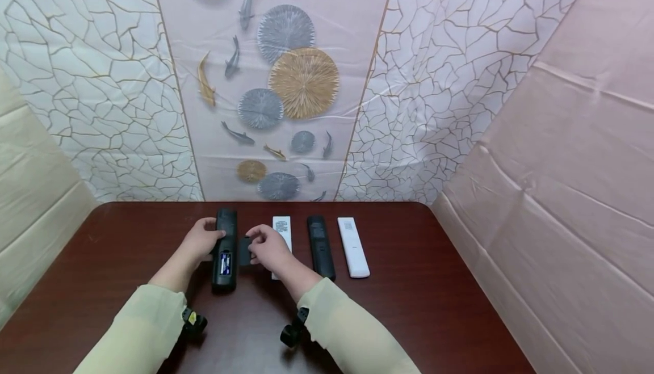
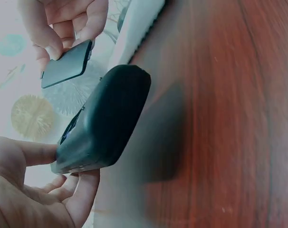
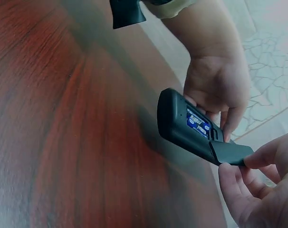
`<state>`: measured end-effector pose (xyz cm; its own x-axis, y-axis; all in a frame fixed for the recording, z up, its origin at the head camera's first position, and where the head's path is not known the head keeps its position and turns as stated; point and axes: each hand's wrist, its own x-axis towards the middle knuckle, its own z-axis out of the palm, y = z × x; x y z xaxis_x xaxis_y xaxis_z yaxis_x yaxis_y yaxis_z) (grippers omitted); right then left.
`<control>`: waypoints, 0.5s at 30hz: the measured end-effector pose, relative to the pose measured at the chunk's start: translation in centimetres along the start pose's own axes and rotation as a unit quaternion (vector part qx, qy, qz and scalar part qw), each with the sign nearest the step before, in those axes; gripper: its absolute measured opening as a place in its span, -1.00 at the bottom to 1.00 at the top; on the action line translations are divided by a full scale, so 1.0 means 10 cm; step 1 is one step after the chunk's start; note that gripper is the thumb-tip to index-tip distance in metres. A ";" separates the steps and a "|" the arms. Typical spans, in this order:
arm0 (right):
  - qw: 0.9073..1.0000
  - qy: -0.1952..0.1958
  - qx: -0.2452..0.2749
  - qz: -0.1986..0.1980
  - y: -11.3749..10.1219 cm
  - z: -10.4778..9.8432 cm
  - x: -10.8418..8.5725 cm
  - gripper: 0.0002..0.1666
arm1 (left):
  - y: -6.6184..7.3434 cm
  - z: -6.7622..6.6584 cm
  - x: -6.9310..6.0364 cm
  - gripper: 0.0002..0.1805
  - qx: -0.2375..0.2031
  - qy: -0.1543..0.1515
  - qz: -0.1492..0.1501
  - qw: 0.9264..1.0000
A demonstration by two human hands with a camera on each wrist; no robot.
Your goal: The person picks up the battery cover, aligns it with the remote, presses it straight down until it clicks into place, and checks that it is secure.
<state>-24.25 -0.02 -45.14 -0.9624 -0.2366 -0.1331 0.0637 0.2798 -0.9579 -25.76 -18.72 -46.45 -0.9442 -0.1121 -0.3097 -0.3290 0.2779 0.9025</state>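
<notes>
My left hand [image 1: 201,239] grips a black remote control [image 1: 225,277], back side up, above the table. Its battery compartment is uncovered, and blue batteries [image 3: 197,122] lie inside, as the right wrist view shows. Just to the right, my right hand [image 1: 269,247] pinches a thin black battery cover [image 1: 244,251] between thumb and fingers. In the left wrist view the cover [image 2: 68,65] is apart from the remote [image 2: 115,114]. A white remote [image 1: 281,225] lies partly hidden behind my right hand.
Right of my hands, a second black remote [image 1: 320,249] and another white remote [image 1: 353,248] lie on the dark red wooden table [image 1: 409,311]. A patterned curtain [image 1: 286,181] hangs behind the table's far edge, with plain fabric [image 1: 552,192] at the right side.
</notes>
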 end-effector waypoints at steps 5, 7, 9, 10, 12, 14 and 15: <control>1.000 0.002 0.015 -0.001 -0.03 -0.10 -0.02 -0.78 | 0.07 0.03 0.01 -0.30 -0.043 0.003 0.006 0.999; 1.000 0.001 0.019 -0.001 -0.03 -0.13 -0.02 -0.78 | 0.09 0.04 0.02 -0.30 -0.056 0.006 0.005 0.998; 1.000 -0.002 0.022 -0.002 -0.03 -0.16 -0.03 -0.78 | 0.11 0.06 0.02 -0.30 -0.062 0.006 0.007 0.998; 1.000 -0.003 0.026 -0.001 -0.03 -0.16 -0.03 -0.78 | 0.12 0.06 0.02 -0.30 -0.064 0.006 0.008 0.998; 1.000 -0.005 0.029 0.000 -0.02 -0.17 -0.02 -0.78 | 0.13 0.07 0.02 -0.30 -0.063 0.006 0.009 0.998; 0.999 -0.007 0.032 -0.001 -0.02 -0.18 -0.02 -0.78 | 0.14 0.08 0.01 -0.29 -0.060 0.006 0.011 0.998; 0.999 -0.008 0.033 -0.002 -0.02 -0.18 -0.03 -0.78 | 0.15 0.09 0.00 -0.29 -0.060 0.006 0.011 0.998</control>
<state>-24.48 1.63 -44.43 -0.9584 -0.2529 -0.1326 0.0775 0.2169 -0.9731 -26.24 -17.45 -45.34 -0.9510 -0.1180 -0.2858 -0.3026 0.1649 0.9387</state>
